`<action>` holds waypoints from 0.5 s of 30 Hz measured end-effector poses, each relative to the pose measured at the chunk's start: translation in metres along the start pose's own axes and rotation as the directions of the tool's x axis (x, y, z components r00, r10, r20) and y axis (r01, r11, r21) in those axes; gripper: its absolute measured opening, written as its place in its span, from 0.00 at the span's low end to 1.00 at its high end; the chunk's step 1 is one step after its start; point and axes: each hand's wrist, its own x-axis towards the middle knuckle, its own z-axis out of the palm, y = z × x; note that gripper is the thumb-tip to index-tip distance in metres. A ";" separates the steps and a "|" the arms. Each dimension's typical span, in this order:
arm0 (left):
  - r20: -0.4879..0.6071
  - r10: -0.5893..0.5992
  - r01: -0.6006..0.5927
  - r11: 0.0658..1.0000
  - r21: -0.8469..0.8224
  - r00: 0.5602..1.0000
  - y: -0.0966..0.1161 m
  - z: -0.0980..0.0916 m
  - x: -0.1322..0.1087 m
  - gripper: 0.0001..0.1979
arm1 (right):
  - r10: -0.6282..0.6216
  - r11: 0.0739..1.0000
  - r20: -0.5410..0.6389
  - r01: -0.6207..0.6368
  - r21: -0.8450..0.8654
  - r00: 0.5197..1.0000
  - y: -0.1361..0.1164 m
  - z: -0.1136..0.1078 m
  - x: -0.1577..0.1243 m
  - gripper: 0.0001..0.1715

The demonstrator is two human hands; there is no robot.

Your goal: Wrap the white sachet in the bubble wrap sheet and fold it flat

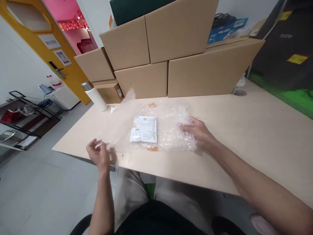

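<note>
A sheet of bubble wrap (171, 130) is spread over the table in front of me, with a flat white printed packet (144, 129) lying on its middle. Bits of orange tape (152, 149) show at the near and far edges of the wrap. My left hand (98, 152) pinches the thin left corner of the sheet near the table's front edge. At the other end, my right hand (199, 131) is closed on the bunched right side of the wrap, thumb on top. The packet touches neither hand.
Several cardboard boxes (141, 80) are stacked along the table's back. A white bottle (96, 98) with a metal cap stands at the back left, beside a crumpled white scrap (112, 109). The wooden table (244, 140) stretches to the right. A black cart (29, 120) is on the floor at left.
</note>
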 end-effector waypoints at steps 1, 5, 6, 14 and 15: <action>-0.020 0.008 -0.006 0.991 0.137 1.000 -0.004 -0.007 0.006 0.22 | -0.001 1.000 -0.014 0.001 -0.017 1.000 0.000 -0.001 0.000 0.21; 0.034 0.231 -0.222 0.870 0.440 0.972 0.001 -0.014 0.000 0.20 | -0.005 0.998 -0.044 0.002 -0.065 0.999 0.001 -0.002 0.001 0.21; 0.099 0.269 -0.285 0.861 0.421 0.958 0.007 -0.009 -0.006 0.14 | -0.005 0.998 -0.053 0.002 -0.066 0.999 0.000 -0.002 0.001 0.21; 0.642 0.042 -0.349 0.866 0.359 0.765 0.041 0.059 -0.033 0.20 | -0.003 0.995 -0.091 -0.006 -0.096 0.996 0.003 -0.006 0.006 0.21; 0.647 0.030 -0.318 0.888 0.333 0.762 0.041 0.060 -0.032 0.19 | -0.002 0.995 -0.095 -0.007 -0.100 0.995 0.004 -0.007 0.008 0.20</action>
